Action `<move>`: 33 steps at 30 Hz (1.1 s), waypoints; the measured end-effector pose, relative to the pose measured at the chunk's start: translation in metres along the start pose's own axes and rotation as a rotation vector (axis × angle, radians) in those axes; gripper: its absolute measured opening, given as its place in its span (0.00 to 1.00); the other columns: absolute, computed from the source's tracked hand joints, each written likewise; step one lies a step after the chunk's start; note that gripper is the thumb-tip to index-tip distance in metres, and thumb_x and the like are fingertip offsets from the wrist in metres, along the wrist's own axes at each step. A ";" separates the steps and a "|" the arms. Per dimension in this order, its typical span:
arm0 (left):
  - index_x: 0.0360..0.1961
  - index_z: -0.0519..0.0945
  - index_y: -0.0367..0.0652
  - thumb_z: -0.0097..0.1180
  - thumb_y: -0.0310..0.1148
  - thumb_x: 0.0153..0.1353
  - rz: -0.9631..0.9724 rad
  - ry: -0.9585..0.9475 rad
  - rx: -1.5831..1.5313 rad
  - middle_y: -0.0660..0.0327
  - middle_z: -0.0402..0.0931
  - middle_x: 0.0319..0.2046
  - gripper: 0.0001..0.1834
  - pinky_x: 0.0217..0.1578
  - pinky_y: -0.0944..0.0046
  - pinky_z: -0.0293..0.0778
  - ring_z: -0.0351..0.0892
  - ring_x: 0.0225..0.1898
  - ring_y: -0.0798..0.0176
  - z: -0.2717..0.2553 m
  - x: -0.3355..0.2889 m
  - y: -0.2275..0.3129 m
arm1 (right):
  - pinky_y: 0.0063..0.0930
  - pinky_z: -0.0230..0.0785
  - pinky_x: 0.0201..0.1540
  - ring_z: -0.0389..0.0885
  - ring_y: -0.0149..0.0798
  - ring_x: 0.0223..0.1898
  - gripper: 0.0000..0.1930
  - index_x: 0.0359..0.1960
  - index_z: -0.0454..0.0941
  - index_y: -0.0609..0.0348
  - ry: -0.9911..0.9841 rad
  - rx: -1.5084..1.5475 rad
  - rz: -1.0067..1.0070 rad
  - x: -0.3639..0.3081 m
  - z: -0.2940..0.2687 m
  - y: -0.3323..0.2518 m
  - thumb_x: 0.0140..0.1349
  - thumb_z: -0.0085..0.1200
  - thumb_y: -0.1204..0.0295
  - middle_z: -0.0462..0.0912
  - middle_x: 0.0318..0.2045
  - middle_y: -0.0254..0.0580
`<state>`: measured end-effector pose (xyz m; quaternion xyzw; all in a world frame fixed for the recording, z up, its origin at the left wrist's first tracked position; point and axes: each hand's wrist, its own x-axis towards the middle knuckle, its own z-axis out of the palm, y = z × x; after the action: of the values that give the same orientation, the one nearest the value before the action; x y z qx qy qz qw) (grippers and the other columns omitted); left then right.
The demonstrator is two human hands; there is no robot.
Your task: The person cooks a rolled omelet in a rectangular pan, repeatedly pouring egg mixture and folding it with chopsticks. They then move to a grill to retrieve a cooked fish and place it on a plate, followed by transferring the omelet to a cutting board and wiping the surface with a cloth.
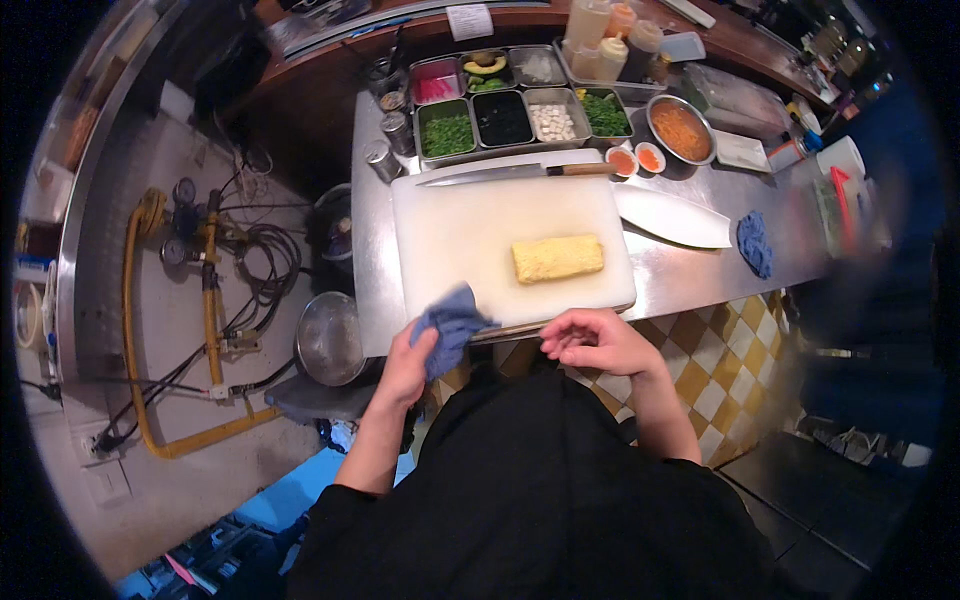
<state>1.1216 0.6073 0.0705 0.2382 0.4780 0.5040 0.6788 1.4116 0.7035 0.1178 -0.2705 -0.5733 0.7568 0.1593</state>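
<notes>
My left hand [403, 364] is closed on a blue cloth [452, 322], which hangs over the near left edge of the white cutting board [450, 235]. At the board's near edge, my right hand [607, 343] has its fingers loosely bent and apart, with nothing visible in them. A yellow oblong block [558, 259], like a rolled omelette, lies on the right half of the board, just beyond my right hand. Along the far edge of the board rests a long kitchen knife [500, 175], its wooden handle to the right.
Metal containers [447, 130] of chopped greens and white cubes stand behind the board. To the right are a bowl of orange shreds [681, 130], two small sauce cups [650, 157], a long white plate [675, 217] and another blue cloth [754, 245]. Squeeze bottles [611, 58] stand farther back.
</notes>
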 end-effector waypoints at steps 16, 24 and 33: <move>0.55 0.67 0.30 0.48 0.38 0.63 0.201 -0.173 -0.466 0.50 0.72 0.51 0.24 0.54 0.59 0.69 0.75 0.50 0.58 -0.013 -0.003 0.040 | 0.24 0.68 0.45 0.74 0.28 0.37 0.20 0.47 0.72 0.63 0.242 0.066 -0.149 0.130 0.058 -0.006 0.56 0.59 0.67 0.78 0.36 0.36; 0.31 0.80 0.31 0.53 0.28 0.54 0.544 0.166 0.500 0.67 0.73 0.21 0.09 0.27 0.73 0.65 0.68 0.24 0.76 -0.033 -0.009 0.087 | 0.22 0.68 0.37 0.74 0.26 0.32 0.17 0.39 0.75 0.63 0.025 -0.247 -0.292 0.147 0.071 -0.066 0.48 0.62 0.71 0.77 0.28 0.35; 0.35 0.79 0.31 0.49 0.24 0.44 0.613 0.136 0.554 0.66 0.75 0.24 0.15 0.27 0.73 0.68 0.70 0.26 0.75 -0.046 -0.006 0.132 | 0.22 0.71 0.34 0.77 0.26 0.29 0.10 0.35 0.77 0.65 -0.070 -0.277 -0.308 0.175 0.094 -0.118 0.50 0.58 0.76 0.80 0.27 0.37</move>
<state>1.0205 0.6440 0.1595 0.5092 0.5460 0.5498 0.3746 1.2073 0.7611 0.2094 -0.1725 -0.7115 0.6466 0.2143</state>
